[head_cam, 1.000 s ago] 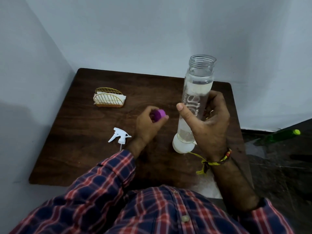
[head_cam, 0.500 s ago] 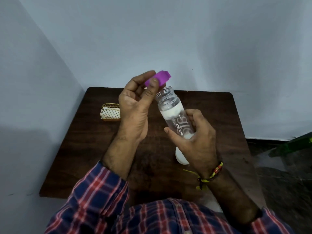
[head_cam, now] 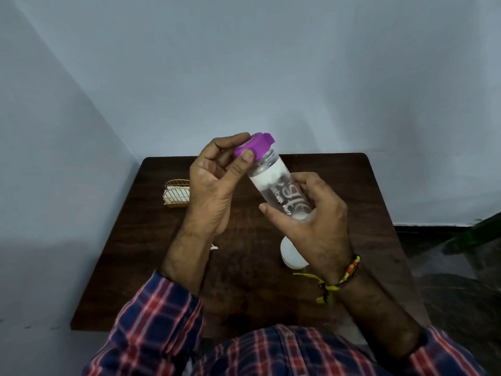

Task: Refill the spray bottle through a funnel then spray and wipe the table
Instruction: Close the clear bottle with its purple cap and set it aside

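Observation:
My right hand [head_cam: 311, 223] grips a clear plastic water bottle [head_cam: 273, 185] with white lettering, tilted with its neck up and to the left above the dark wooden table [head_cam: 352, 202]. My left hand [head_cam: 214, 185] pinches a purple cap [head_cam: 253, 146] between thumb and fingers, and the cap sits on the bottle's mouth. The bottle's white base [head_cam: 291, 253] shows below my right hand. A sliver of the white spray head [head_cam: 214, 247] peeks out beside my left forearm; the rest is hidden.
A gold wire holder with white napkins [head_cam: 176, 196] stands at the table's left side, close to the wall. Walls meet behind the table. A green object [head_cam: 482, 232] lies on the dark floor at the right.
My left hand lifted the purple cap from the table up to the bottle and set it on the mouth. My right hand tilted the bottle's neck to the left.

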A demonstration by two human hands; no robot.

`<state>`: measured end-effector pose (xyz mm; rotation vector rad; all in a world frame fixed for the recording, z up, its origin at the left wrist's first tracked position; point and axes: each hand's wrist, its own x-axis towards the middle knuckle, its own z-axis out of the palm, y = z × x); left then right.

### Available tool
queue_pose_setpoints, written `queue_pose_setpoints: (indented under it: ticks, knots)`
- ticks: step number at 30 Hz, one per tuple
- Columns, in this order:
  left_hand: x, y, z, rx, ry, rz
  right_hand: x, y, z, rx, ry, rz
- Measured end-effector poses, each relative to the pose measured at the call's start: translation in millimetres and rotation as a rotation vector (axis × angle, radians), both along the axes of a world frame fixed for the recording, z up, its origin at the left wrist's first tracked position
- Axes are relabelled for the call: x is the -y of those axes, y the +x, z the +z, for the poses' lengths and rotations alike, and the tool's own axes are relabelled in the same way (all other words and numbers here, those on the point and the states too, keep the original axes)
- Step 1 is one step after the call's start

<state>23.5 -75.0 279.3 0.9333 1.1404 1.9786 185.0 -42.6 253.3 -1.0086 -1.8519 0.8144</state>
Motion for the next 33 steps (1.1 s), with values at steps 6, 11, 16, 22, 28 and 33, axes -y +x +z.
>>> queue_pose_setpoints:
  ticks: [6,11,16,22,28,33]
  knots:
    - [-6,9,12,-0.131,-0.010,0.019,3,-2,8,-0.185,-0.153,0.065]
    - [-14,8,19,-0.135,-0.013,0.017,1,0,6,-0.207,-0.179,0.079]
    - [-12,7,19,-0.108,0.016,-0.058,5,0,5,-0.209,-0.157,0.054]
    - [-15,15,25,-0.034,0.060,0.051,9,-7,10,-0.202,-0.100,0.038]
    - [-14,-7,21,-0.010,0.083,-0.357,-2,8,13,-0.341,-0.418,0.380]
    - [-19,-5,29,-0.030,0.055,-0.060,9,-13,12,-0.319,-0.288,0.234]
